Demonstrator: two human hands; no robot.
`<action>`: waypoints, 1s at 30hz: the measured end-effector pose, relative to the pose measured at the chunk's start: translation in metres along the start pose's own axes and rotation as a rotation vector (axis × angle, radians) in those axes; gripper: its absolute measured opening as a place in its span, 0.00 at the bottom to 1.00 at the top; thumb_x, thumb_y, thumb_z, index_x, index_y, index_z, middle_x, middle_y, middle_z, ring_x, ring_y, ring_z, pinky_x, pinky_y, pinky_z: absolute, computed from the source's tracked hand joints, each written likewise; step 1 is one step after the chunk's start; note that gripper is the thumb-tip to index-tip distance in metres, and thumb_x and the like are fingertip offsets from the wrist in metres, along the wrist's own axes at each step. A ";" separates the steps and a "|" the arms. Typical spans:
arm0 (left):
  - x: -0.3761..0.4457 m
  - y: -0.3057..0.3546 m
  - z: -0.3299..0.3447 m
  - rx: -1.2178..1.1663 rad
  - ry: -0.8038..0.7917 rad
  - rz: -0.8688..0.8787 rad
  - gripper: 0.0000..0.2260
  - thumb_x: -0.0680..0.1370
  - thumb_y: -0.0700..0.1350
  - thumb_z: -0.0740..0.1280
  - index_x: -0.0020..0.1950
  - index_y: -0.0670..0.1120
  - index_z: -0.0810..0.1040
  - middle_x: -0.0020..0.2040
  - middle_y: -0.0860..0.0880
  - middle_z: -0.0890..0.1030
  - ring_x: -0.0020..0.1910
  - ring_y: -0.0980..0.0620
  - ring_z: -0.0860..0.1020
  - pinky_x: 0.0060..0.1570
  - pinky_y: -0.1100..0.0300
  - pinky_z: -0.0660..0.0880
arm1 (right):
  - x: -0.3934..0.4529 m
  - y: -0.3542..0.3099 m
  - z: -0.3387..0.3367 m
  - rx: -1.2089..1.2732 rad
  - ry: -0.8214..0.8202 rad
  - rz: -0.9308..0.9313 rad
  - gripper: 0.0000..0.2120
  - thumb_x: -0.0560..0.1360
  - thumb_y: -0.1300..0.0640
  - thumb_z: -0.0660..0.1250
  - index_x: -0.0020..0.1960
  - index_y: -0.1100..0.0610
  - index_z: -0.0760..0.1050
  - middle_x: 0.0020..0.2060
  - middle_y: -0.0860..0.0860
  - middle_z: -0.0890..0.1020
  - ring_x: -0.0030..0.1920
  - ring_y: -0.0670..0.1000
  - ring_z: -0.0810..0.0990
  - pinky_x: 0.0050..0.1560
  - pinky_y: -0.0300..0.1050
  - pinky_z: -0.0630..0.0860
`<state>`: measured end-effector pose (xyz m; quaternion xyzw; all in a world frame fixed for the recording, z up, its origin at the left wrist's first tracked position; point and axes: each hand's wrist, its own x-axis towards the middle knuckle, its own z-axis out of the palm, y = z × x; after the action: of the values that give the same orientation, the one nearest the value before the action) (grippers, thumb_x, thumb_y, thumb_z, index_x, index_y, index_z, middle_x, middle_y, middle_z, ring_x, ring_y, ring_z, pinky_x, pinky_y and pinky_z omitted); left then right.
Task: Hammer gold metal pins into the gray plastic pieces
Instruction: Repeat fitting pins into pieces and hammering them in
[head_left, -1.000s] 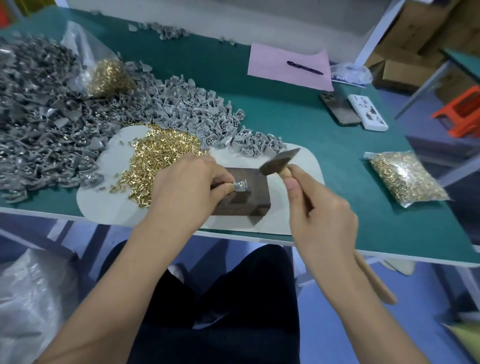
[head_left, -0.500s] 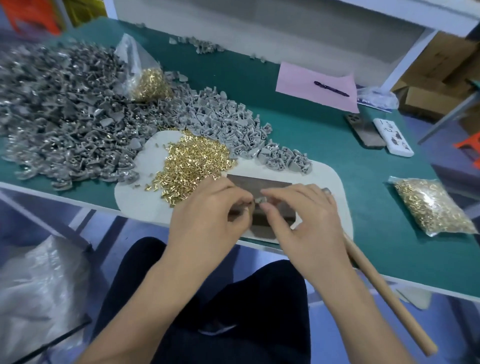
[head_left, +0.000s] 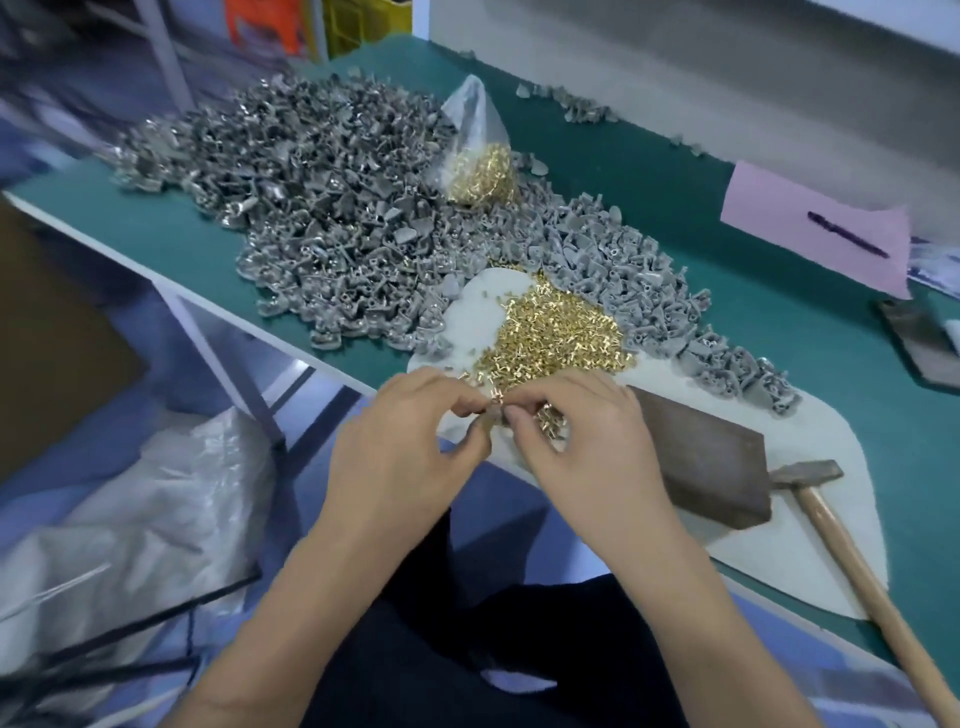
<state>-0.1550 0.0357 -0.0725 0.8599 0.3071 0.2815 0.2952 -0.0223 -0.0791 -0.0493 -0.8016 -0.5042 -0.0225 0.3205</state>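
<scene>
Gold pin (head_left: 495, 399) pinched between both hands' fingers (head_left: 470, 402)

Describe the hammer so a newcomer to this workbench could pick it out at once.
Start at the white mat on the green table's near edge. Right of the dark block lies the hammer, untouched by either hand. Only it has a long pale wooden handle.

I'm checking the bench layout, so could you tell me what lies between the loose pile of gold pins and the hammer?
In the head view, the dark block lies on the white mat between the loose gold pins and the hammer, whose head is right beside it.
</scene>
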 end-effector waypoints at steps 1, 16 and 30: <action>0.002 -0.007 -0.005 0.029 0.019 -0.036 0.03 0.74 0.56 0.67 0.47 0.61 0.77 0.46 0.62 0.76 0.48 0.63 0.73 0.37 0.71 0.66 | 0.006 -0.003 0.006 0.013 0.003 -0.001 0.03 0.76 0.57 0.72 0.48 0.50 0.83 0.43 0.42 0.82 0.48 0.50 0.78 0.53 0.55 0.73; 0.022 -0.047 -0.021 0.029 0.031 -0.233 0.01 0.75 0.53 0.69 0.45 0.59 0.78 0.45 0.61 0.77 0.48 0.61 0.74 0.43 0.62 0.73 | 0.061 -0.028 0.058 -0.358 -0.111 0.049 0.07 0.79 0.49 0.69 0.51 0.48 0.84 0.44 0.47 0.83 0.50 0.54 0.74 0.53 0.52 0.70; 0.047 -0.033 0.001 0.085 -0.062 -0.100 0.01 0.77 0.50 0.69 0.48 0.56 0.79 0.46 0.57 0.76 0.52 0.54 0.73 0.43 0.53 0.76 | 0.049 -0.003 0.027 -0.175 0.056 0.180 0.05 0.82 0.51 0.64 0.51 0.51 0.76 0.41 0.44 0.78 0.44 0.51 0.74 0.43 0.47 0.66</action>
<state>-0.1359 0.0893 -0.0811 0.8634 0.3522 0.2262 0.2817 -0.0086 -0.0245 -0.0517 -0.8676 -0.4172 -0.0599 0.2640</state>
